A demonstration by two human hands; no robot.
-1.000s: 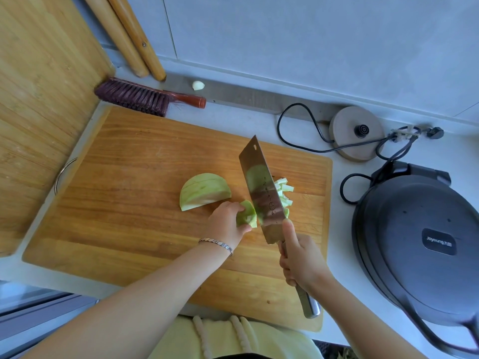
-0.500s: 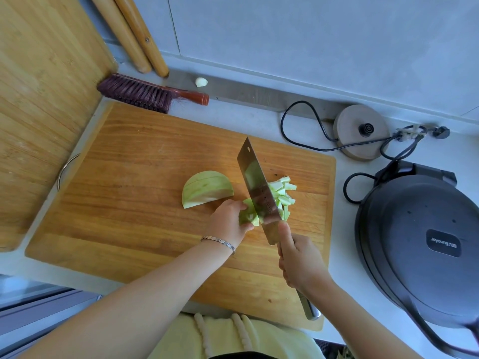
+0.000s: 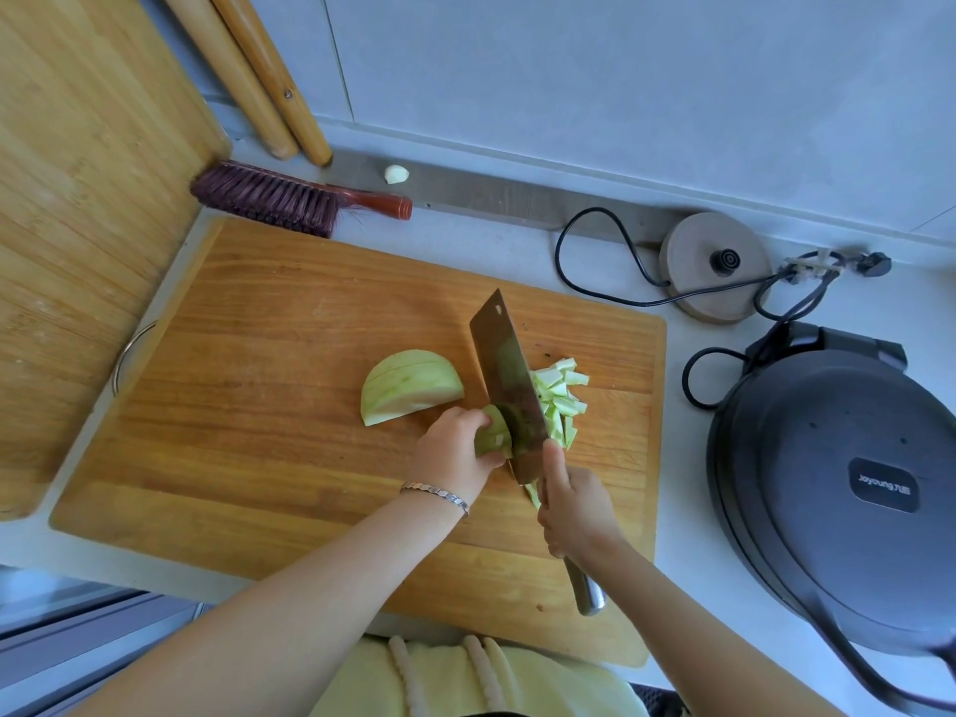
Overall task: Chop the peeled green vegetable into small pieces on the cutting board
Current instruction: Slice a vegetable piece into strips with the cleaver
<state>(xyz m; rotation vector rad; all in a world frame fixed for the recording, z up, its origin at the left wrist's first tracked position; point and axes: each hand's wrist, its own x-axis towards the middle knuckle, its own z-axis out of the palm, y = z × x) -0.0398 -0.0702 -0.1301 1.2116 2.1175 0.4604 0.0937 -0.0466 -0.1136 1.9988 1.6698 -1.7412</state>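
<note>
Left hand (image 3: 452,452) curls over a small green vegetable chunk (image 3: 494,434) and pins it to the wooden cutting board (image 3: 258,406), fingertips right beside the blade. Right hand (image 3: 574,509) grips the cleaver (image 3: 507,385) at the handle, with one finger up against the blade's flat side. The blade stands edge-down at the chunk's right face. A pile of cut pieces (image 3: 561,401) sits just right of the blade. A bigger peeled wedge (image 3: 411,385) lies flat on the board to the left, apart from the hand. On the counter (image 3: 491,240): a brush (image 3: 279,199) behind the board, a kettle base (image 3: 716,263) and a dark electric griddle (image 3: 838,483) to the right.
</note>
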